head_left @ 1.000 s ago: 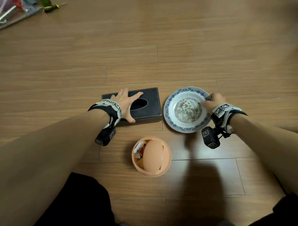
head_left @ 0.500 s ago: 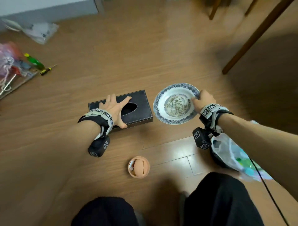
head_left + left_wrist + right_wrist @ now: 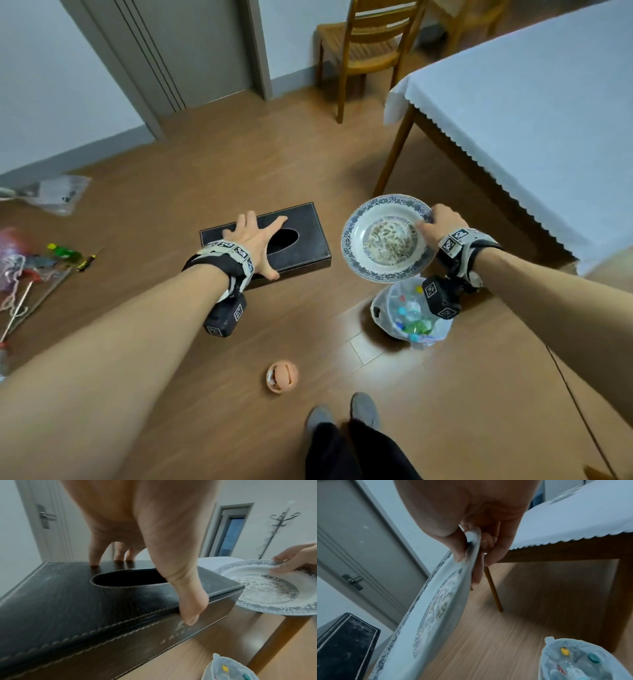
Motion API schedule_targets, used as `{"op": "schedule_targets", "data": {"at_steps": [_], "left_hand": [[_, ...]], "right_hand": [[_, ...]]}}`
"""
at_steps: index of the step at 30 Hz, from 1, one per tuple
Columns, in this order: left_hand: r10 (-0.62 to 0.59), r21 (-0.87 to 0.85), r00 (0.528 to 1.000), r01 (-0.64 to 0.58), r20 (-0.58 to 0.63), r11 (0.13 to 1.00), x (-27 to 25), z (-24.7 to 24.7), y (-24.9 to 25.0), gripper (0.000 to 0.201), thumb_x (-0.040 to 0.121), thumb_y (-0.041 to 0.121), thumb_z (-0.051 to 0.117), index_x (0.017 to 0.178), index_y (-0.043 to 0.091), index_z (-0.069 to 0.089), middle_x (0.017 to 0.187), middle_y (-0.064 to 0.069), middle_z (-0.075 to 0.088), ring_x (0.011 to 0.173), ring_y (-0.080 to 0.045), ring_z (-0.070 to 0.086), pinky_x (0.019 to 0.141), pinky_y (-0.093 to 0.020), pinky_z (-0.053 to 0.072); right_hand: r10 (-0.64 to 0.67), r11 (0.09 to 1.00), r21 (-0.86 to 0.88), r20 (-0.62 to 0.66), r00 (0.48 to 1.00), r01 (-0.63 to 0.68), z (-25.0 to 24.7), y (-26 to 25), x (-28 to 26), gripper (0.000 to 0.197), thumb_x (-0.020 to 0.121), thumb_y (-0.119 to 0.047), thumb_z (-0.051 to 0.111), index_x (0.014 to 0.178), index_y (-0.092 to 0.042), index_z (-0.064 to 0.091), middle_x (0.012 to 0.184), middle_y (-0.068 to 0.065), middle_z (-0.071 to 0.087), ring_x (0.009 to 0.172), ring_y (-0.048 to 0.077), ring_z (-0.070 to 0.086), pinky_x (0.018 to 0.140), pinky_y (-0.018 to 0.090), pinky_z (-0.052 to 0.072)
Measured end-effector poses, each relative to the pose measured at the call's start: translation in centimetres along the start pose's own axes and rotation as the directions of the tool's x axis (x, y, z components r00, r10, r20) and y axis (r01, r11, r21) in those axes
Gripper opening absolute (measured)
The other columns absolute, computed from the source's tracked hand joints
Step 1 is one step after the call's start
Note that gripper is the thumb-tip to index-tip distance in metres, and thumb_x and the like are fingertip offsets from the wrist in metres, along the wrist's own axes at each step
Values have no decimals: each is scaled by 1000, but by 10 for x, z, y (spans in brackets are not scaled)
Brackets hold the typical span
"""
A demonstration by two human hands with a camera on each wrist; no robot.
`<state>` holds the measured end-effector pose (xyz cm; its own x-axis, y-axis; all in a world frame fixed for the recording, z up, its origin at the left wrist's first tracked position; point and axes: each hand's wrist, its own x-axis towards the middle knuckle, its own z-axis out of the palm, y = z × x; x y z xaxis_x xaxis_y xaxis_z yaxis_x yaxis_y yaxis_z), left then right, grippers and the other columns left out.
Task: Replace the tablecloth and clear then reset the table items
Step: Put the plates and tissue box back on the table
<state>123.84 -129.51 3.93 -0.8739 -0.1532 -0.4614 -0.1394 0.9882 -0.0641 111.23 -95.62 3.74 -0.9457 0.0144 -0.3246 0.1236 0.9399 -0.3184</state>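
A black leather tissue box (image 3: 305,248) (image 3: 68,601) is held level above the wooden floor. My left hand (image 3: 260,245) grips it from above, fingers over the far edge and thumb (image 3: 188,609) on the near side. To its right is a white plate with a blue patterned rim (image 3: 387,240) (image 3: 436,608), held off the floor and tilted. My right hand (image 3: 433,222) pinches its right rim, thumb on top and fingers underneath. The table with a white scalloped tablecloth (image 3: 531,102) stands at the upper right.
A waste bin lined with a plastic bag (image 3: 407,315) stands on the floor under the plate. A small orange lidded bin (image 3: 282,376) sits near my feet. A wooden chair (image 3: 370,44) stands by the table. Loose clutter (image 3: 20,270) lies at the left.
Both hands have lifted the tissue box and the plate off the floor. The view has risen, so the table, chair and door now show and the orange bin looks far below.
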Motion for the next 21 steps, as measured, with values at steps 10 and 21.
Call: {"op": "schedule_targets", "data": {"at_steps": [10, 21], "left_hand": [[212, 110, 975, -204, -72, 973, 23, -84, 122, 128, 52, 60, 85, 151, 43, 5, 129, -16, 31, 124, -35, 30, 84, -51, 46], [327, 255, 939, -293, -102, 921, 83, -151, 350, 122, 52, 59, 84, 149, 42, 10, 129, -17, 33, 124, -36, 32, 86, -54, 47]], "right_hand": [[185, 977, 132, -130, 974, -168, -95, 115, -44, 20, 87, -30, 55, 80, -13, 49, 71, 5, 53, 62, 23, 50, 57, 29, 38], [406, 893, 273, -148, 902, -357, -172, 328, 4, 26, 92, -31, 53, 103, -8, 51, 93, 12, 58, 73, 26, 53, 64, 33, 42]]}}
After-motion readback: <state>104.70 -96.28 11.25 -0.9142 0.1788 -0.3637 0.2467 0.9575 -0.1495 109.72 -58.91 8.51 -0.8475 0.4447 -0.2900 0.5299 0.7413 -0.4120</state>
